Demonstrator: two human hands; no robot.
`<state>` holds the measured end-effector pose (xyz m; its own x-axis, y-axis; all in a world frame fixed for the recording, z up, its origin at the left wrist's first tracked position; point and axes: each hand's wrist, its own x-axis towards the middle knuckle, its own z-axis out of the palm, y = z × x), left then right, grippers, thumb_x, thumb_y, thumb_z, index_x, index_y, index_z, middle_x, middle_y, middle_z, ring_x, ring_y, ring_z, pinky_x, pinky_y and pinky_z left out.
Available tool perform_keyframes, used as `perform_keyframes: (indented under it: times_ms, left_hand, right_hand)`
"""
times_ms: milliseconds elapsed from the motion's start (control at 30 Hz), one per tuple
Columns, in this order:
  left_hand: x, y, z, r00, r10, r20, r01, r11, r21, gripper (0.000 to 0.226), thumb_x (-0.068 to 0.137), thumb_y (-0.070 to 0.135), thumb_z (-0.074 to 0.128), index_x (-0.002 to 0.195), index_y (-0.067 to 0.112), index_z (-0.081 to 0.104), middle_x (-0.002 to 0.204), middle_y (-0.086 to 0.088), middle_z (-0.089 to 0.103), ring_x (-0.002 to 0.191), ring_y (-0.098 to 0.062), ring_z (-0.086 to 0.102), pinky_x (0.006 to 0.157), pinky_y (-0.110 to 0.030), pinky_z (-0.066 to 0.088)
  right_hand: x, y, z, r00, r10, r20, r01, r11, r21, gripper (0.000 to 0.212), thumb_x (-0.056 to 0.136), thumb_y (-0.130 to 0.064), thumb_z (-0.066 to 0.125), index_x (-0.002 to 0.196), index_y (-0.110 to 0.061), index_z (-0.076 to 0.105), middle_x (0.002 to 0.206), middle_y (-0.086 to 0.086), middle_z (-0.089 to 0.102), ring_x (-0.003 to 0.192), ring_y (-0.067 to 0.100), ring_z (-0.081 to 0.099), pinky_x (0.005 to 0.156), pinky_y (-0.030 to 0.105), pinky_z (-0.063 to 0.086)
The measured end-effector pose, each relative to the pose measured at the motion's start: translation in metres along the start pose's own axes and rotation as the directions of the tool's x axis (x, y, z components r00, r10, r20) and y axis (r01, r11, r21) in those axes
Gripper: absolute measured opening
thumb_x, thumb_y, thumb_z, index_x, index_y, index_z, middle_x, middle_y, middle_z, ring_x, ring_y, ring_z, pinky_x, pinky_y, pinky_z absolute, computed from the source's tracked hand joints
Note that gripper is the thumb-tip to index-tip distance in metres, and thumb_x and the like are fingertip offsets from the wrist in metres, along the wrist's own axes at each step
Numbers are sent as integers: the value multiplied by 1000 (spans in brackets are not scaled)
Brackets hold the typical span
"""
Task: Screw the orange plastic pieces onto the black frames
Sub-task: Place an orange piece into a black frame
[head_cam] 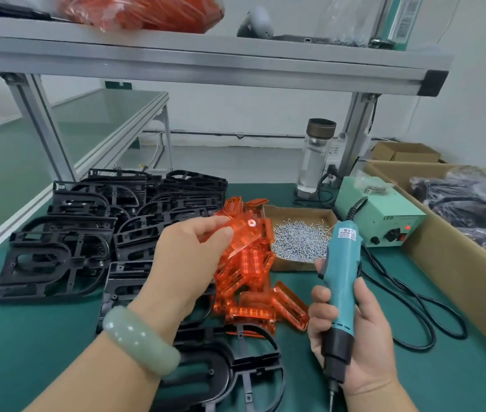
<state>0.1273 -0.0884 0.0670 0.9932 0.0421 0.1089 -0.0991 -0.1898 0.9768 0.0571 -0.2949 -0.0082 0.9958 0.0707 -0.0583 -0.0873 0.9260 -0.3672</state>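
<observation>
Orange piece (243, 233) pinched in left grip (188, 263), screwdriver (341, 281) clasped in right grip (354, 337).
The piece is held above an orange pile (250, 295) on the green table (27, 352), the driver's bit pointed down. Black frames (87, 227) are stacked far left, one frame (218, 364) is laid near, and screws (295, 242) are boxed right of the pile.

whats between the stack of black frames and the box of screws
In the head view, the orange plastic pieces lie between the black frames and the screw box; the left hand holds one.
</observation>
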Motion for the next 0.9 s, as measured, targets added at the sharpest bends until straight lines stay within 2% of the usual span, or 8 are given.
perform_keyframes:
  times_ms: [167, 233, 367, 500, 567, 700, 800, 900]
  left_hand:
    - [-25, 5, -13, 994, -64, 92, 77, 986, -151, 26, 87, 9, 63, 102, 27, 72, 100, 1, 73, 99, -20, 66, 91, -44, 52]
    - [-33, 6, -17, 989, -75, 131, 98, 978, -183, 27, 87, 5, 61, 104, 24, 72, 98, -5, 73, 91, -23, 68, 87, -47, 54]
    - [-43, 8, -19, 967, -111, 231, 184, 929, -321, 29, 88, -2, 57, 105, 18, 69, 92, -7, 73, 74, -19, 68, 68, -32, 57]
    - [-51, 8, -22, 949, -94, 301, 205, 909, -362, 45, 88, -6, 54, 110, 31, 63, 78, -10, 69, 71, -23, 70, 58, -25, 54]
    - [-53, 8, -23, 947, -73, 313, 187, 917, -351, 48, 88, -8, 54, 110, 34, 63, 78, -10, 68, 73, -24, 71, 59, -23, 53]
    - [-56, 8, -25, 953, -37, 300, 134, 942, -309, 46, 87, -7, 54, 107, 32, 67, 87, -20, 67, 78, -26, 72, 61, -26, 55]
    - [-59, 9, -28, 956, -19, 293, 112, 947, -302, 49, 87, -9, 53, 105, 34, 68, 82, -14, 67, 79, -29, 72, 62, -26, 55]
    - [-60, 10, -30, 961, -26, 276, 113, 946, -303, 47, 87, -10, 53, 97, 33, 70, 78, -12, 69, 80, -33, 71, 59, -26, 55]
  right_hand:
    - [-3, -2, -4, 999, 20, 34, -19, 999, -33, 77, 48, -28, 95, 114, 3, 69, 72, 4, 56, 45, 8, 48, 42, 20, 47]
    - [-4, -2, -4, 999, 16, 44, -14, 999, -48, 76, 51, -29, 93, 116, 3, 68, 74, 4, 56, 47, 9, 48, 45, 20, 48]
    - [-6, -1, -2, 996, -1, 87, 5, 999, -37, 71, 57, -27, 93, 119, -2, 67, 80, 5, 60, 56, 11, 54, 55, 22, 52]
    - [-7, 1, -2, 965, 85, 249, -122, 983, 140, 51, 86, -18, 73, 131, -1, 57, 96, 20, 65, 72, 23, 63, 70, 35, 57]
    - [-8, 1, -3, 962, 103, 254, -144, 979, 147, 45, 91, -17, 66, 131, 0, 57, 98, 24, 64, 74, 26, 63, 73, 37, 56]
    - [-8, 1, -1, 972, 72, 223, -96, 990, 101, 42, 86, -18, 72, 123, -2, 62, 89, 19, 63, 64, 21, 61, 64, 31, 55]
    - [-7, 0, -2, 987, 21, 158, -25, 999, 27, 48, 74, -19, 82, 116, -4, 66, 80, 12, 60, 54, 13, 55, 53, 24, 51]
    - [-8, 0, -3, 982, 39, 183, -50, 997, 51, 48, 77, -17, 79, 119, 2, 63, 80, 12, 60, 53, 14, 55, 53, 24, 50]
